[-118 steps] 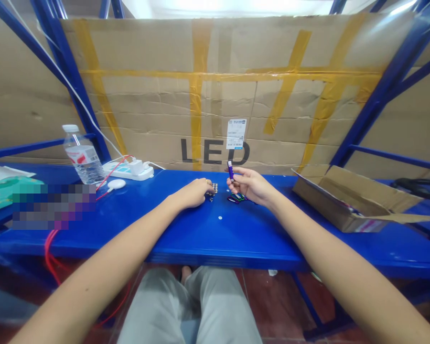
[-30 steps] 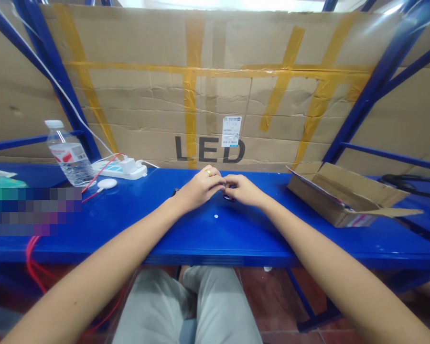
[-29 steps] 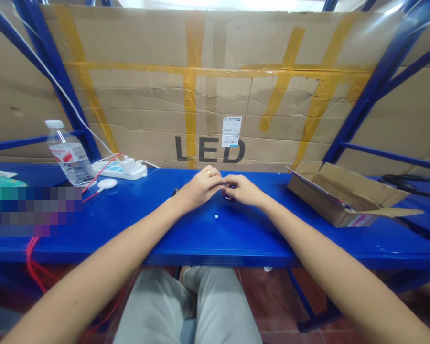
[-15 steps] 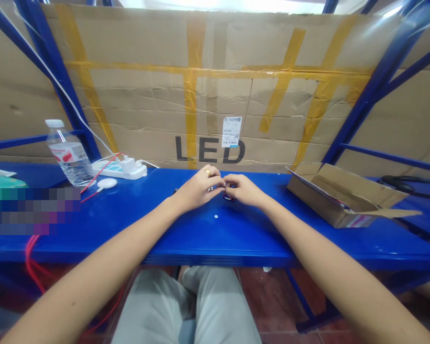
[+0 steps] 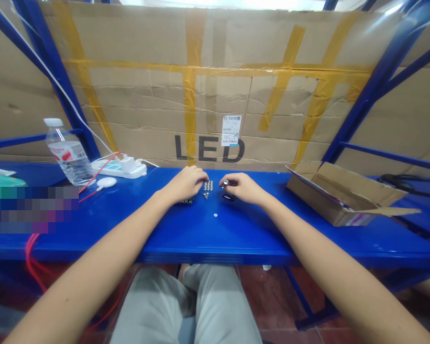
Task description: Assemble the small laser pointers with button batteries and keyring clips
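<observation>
My right hand (image 5: 241,186) pinches a small, round silver metal piece (image 5: 225,182) between thumb and fingertips, just above the blue table (image 5: 186,236). Beneath that hand lies a small dark item (image 5: 230,196), mostly covered. My left hand (image 5: 188,184) is to the left, its fingers bent downward; their tips are partly hidden, so I cannot tell whether they grip anything. Between the hands, several similar metal pieces (image 5: 208,185) stand in tight rows, with a few loose ones (image 5: 206,195) just in front. Some dark and gold items (image 5: 186,201) show under my left palm.
An open cardboard box (image 5: 318,200) sits at the right, its flap sticking out. On the left are a water bottle (image 5: 66,153), a power strip (image 5: 111,168), a white disc (image 5: 106,182) and red cables (image 5: 29,253). A large taped carton (image 5: 146,110) stands behind.
My hands have come apart. The left moved left, uncovering the rows of metal pieces. My right hand stayed nearly in place, and the round piece in its fingers now shows.
</observation>
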Tool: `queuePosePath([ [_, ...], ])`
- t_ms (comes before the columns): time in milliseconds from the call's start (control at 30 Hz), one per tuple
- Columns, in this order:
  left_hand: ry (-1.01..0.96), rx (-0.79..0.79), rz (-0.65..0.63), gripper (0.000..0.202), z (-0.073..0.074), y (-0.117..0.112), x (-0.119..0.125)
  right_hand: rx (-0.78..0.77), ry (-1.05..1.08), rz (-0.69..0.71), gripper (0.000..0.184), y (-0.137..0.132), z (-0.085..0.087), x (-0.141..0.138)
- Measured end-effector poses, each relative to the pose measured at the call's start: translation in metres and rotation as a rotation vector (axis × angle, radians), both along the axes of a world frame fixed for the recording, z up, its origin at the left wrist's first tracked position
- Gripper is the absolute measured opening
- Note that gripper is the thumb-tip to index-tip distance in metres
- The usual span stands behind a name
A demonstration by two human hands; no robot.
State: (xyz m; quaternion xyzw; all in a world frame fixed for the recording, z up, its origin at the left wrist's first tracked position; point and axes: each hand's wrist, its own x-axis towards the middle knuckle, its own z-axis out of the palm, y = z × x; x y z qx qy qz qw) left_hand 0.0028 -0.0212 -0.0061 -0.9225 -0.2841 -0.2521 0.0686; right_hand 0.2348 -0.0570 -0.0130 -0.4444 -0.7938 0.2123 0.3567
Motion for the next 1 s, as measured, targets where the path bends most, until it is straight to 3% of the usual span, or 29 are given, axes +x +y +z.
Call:
queuePosePath([
  [200, 0.271, -0.102, 0.083, 0.025, -0.004, 0.002, 0.0, 0.03, -0.047, -0.005, 0.023, 0.0, 0.0, 0.001],
  [433, 0.32, -0.153, 0.137, 0.016, -0.008, 0.003, 0.007, 0.03, -0.083, 0.011, 0.023, -0.001, -0.001, 0.001],
  [767, 0.143, -0.338, 0.198, 0.007, -0.005, 0.001, 0.006, 0.042, -0.101, 0.02, 0.021, 0.002, -0.004, 0.001],
  [900, -0.065, -0.199, 0.134, 0.008, -0.004, -0.002, 0.008, 0.049, -0.097, 0.007, 0.02, 0.002, -0.004, 0.002],
  [1000, -0.282, -0.084, -0.039, 0.006, -0.002, -0.01, 0.014, 0.051, -0.099, -0.01, 0.02, 0.001, -0.003, 0.002],
])
